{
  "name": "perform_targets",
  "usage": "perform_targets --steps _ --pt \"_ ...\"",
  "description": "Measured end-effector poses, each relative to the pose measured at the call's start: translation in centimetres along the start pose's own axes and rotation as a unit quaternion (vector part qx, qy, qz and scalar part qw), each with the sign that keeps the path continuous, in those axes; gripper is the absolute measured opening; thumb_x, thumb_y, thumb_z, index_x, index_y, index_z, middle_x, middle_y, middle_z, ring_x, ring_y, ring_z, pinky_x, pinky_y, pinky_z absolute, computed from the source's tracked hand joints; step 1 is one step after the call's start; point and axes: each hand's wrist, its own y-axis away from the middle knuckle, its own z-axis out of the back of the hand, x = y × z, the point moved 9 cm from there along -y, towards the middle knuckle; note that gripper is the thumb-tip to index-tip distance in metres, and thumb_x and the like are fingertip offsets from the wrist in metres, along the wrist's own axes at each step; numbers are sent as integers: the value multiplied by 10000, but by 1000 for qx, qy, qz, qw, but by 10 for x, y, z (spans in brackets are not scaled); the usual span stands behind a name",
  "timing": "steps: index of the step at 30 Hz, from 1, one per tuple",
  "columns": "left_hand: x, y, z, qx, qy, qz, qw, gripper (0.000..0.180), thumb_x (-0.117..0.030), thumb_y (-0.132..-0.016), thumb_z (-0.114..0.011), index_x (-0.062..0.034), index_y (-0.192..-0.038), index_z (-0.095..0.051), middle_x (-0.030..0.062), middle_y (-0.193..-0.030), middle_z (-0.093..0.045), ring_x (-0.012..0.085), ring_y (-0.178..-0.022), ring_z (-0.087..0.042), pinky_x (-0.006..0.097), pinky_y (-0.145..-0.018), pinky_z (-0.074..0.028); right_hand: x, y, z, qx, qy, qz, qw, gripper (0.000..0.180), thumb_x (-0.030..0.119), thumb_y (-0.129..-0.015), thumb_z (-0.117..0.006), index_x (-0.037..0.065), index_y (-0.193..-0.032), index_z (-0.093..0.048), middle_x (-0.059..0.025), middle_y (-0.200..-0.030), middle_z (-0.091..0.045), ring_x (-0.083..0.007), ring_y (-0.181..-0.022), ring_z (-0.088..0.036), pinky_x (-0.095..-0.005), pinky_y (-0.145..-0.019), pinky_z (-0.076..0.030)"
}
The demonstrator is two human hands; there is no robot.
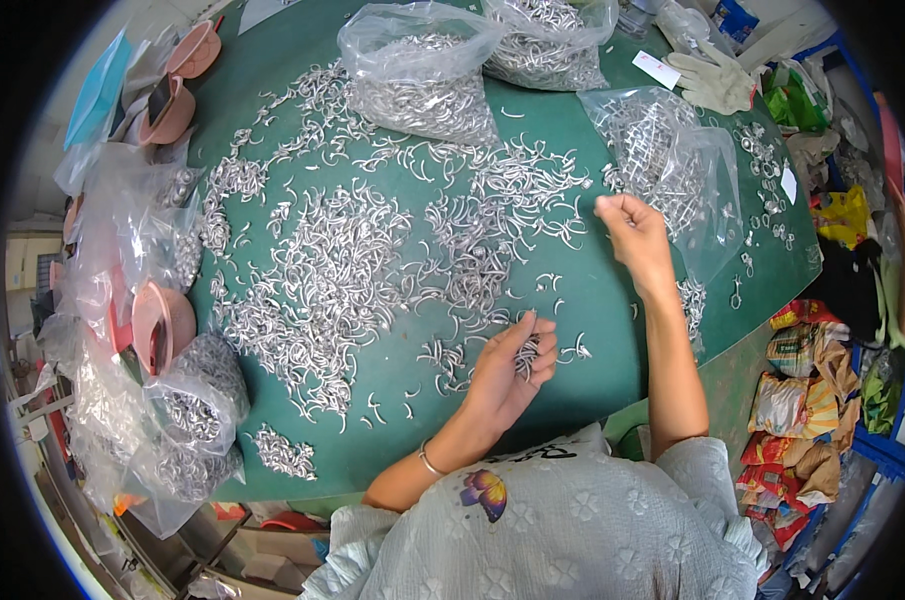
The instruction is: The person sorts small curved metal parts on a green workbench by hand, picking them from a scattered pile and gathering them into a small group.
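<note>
Head view: remotely, I see curved metal pieces [337, 250] loose on the green table [597, 295], probably for easy picking; left hand [510, 375], half curled, cups several, likely in reserve; right hand [637, 238], nearly closed beside a clear bag [667, 165], may hold something; I can't tell.

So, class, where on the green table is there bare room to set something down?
Bare patches of the green table: between the left hand and right forearm, near the front edge; and between the small front-left pile and left forearm. The middle is crowded with loose curved metal pieces, the back with bags.
</note>
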Motion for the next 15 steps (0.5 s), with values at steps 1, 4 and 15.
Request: perform_targets --steps 1,4,15 --pt "0 -1 0 8 1 -1 1000 268 -253 -920 -508 11 -931 -551 29 -689 -474 105 -576 -412 225 -491 -322 11 -1 1 -47 141 59 987 246 258 -815 -644 25 -754 -593 -29 -526 -502 -135 -461 -446 -280 -440 -361" --pt "1 -1 -4 2 -1 5 1000 231 -236 -915 -509 -10 -898 -553 23 -687 -445 102 -585 -383 218 -471 -300 13 -7 -15 -106 410 104 900 212 240 -761 -679 39 -778 -612 -148 -619 -597 -356 -607 -581 -411 -549 -441" --pt "-1 -1 -7 25 -1 6 1000 228 -227 -913 -509 -3 -913 -551 25 -696 -447 103 -591 -389 215 -484 -311 1 25 -33 244 -531 -130 801 144 131 -891 -457 7 -948 -503 -85 -768 -482 -90 -482 -333 -172 -327 -278"
